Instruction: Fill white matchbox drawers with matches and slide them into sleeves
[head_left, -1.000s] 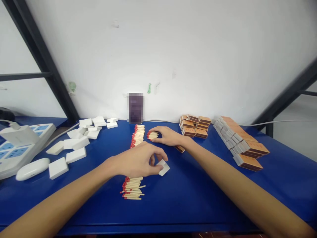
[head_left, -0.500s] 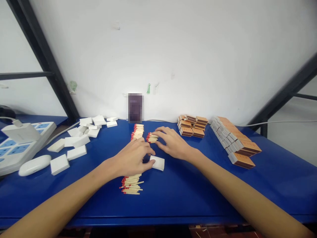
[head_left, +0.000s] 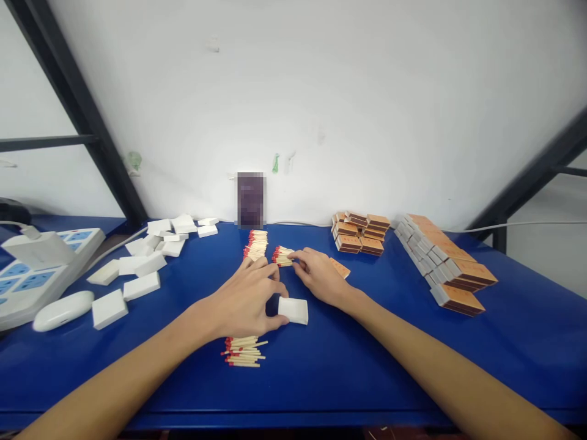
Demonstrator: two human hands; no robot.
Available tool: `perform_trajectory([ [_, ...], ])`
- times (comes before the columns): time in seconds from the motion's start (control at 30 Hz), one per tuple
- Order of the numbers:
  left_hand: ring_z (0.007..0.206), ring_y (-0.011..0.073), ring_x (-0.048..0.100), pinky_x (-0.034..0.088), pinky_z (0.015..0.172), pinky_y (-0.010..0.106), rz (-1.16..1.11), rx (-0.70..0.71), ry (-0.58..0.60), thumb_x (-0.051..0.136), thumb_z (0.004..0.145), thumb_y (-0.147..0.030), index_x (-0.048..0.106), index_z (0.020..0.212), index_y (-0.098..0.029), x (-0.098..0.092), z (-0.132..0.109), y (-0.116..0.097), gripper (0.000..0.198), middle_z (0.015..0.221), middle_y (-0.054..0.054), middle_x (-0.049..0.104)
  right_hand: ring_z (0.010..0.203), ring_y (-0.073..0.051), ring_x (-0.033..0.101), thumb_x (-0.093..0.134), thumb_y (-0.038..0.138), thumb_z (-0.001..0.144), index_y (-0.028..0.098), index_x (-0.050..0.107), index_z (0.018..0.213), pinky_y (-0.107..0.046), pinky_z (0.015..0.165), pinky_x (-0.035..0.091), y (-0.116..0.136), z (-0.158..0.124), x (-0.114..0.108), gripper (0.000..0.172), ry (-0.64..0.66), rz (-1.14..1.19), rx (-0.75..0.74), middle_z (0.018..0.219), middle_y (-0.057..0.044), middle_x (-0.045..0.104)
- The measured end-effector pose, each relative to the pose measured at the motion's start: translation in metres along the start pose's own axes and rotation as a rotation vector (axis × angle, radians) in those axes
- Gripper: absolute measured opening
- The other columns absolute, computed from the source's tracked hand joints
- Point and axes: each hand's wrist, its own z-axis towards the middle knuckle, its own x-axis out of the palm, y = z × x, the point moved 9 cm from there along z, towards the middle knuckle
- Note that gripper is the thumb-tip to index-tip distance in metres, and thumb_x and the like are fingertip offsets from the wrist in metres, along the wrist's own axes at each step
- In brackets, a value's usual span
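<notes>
A small white matchbox tray [head_left: 294, 311] lies on the blue table. My left hand [head_left: 250, 296] is curled at its left end, with thumb and forefinger on the edge. Just beyond the tray, a small bunch of red-tipped matches [head_left: 281, 256] meets the fingertips of my right hand [head_left: 317, 274], which are drawn together on the bare stick ends. Partly behind that hand lies an orange matchbox sleeve [head_left: 340, 268]. More matches [head_left: 255, 243] are piled beyond my left hand, and another loose pile [head_left: 245, 352] sits on its near side.
Several white trays [head_left: 149, 263] are scattered at left, near a white oval case [head_left: 63, 310] and a power strip [head_left: 59, 256]. Orange matchboxes [head_left: 360, 235] are stacked at back right, with a longer stack [head_left: 452, 256] farther right. A wall [head_left: 321, 91] rises behind the table.
My right hand has drawn in and its fingers have closed at the small match bunch, uncovering the orange sleeve. My left thumb has moved nearer me along the tray's end. The view has shifted slightly.
</notes>
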Motion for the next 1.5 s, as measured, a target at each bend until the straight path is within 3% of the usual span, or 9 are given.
perform_trajectory([
  [0.47, 0.106, 0.0258, 0.049, 0.033, 0.092, 0.043, -0.110, -0.047, -0.019, 0.072, 0.073, -0.054, 0.072, 0.093, -0.026, 0.002, -0.002, 0.012, 0.034, 0.112, 0.004, 0.056, 0.071, -0.014, 0.050, 0.052, 0.014, 0.091, 0.018, 0.066, 0.087, -0.026, 0.065, 0.036, 0.001, -0.001, 0.004, 0.016, 0.048, -0.019, 0.010, 0.075, -0.001, 0.053],
  [1.03, 0.112, 0.0286, 0.046, 0.034, 0.092, 0.045, -0.087, -0.037, -0.010, 0.070, 0.074, -0.057, 0.073, 0.095, -0.029, 0.002, -0.001, 0.013, 0.035, 0.118, 0.005, 0.055, 0.071, -0.014, 0.052, 0.054, 0.015, 0.090, 0.018, 0.065, 0.084, -0.027, 0.068, 0.038, -0.001, -0.004, 0.003, 0.013, 0.023, -0.009, 0.008, 0.077, -0.001, 0.054],
  [1.33, 0.115, 0.0295, 0.044, 0.033, 0.095, 0.048, -0.089, -0.049, 0.004, 0.070, 0.074, -0.058, 0.072, 0.094, -0.029, 0.002, -0.002, 0.014, 0.035, 0.120, 0.005, 0.054, 0.067, -0.012, 0.050, 0.056, 0.016, 0.088, 0.018, 0.064, 0.082, -0.025, 0.064, 0.036, 0.005, 0.001, 0.008, 0.011, 0.081, 0.040, 0.010, 0.077, -0.001, 0.056],
  [1.5, 0.116, 0.0304, 0.042, 0.034, 0.094, 0.048, -0.093, -0.040, 0.000, 0.069, 0.074, -0.060, 0.073, 0.095, -0.030, 0.003, -0.003, 0.016, 0.036, 0.122, 0.005, 0.053, 0.069, -0.013, 0.051, 0.056, 0.019, 0.089, 0.019, 0.065, 0.090, -0.026, 0.065, 0.036, 0.004, 0.001, 0.008, 0.010, 0.076, 0.028, 0.045, 0.078, -0.001, 0.057],
])
